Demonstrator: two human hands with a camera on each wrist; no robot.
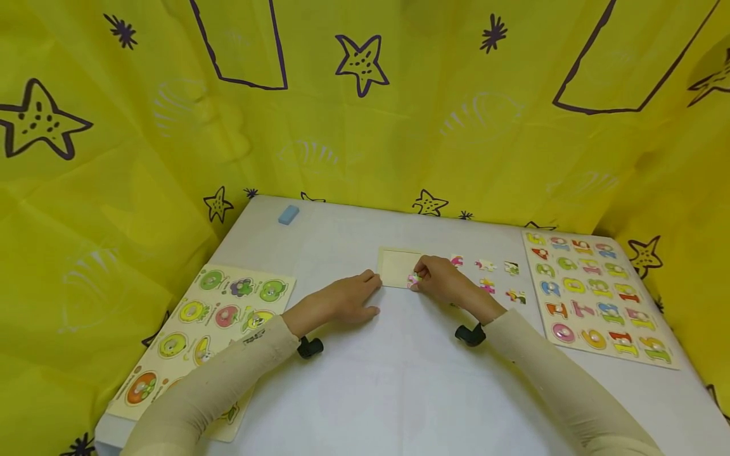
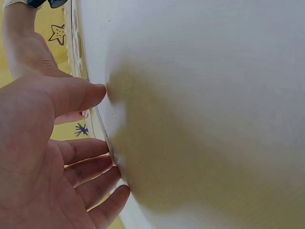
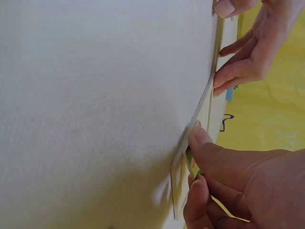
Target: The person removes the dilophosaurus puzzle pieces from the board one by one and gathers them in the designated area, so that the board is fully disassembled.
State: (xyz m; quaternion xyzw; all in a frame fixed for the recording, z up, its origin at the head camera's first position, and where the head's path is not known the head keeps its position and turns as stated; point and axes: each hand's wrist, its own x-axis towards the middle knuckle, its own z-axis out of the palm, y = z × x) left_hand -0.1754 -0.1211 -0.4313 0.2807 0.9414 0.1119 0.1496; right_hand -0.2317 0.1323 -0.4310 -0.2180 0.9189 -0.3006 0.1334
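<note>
A small pale wooden puzzle tray with a raised rim lies flat near the middle of the table. My right hand pinches a pink and green jigsaw piece between thumb and fingers, over the tray's lower right corner. In the right wrist view, the piece is tilted close against the tray's rim. The left hand rests at the tray's left edge with its fingers extended. From the left wrist, these fingertips are right at the tray edge, thumb apart from them.
Several loose jigsaw pieces lie right of the tray. Further right is a number puzzle board; a fruit puzzle board lies left, partly under the left sleeve. A blue block sits at the back left. A yellow patterned curtain surrounds the table.
</note>
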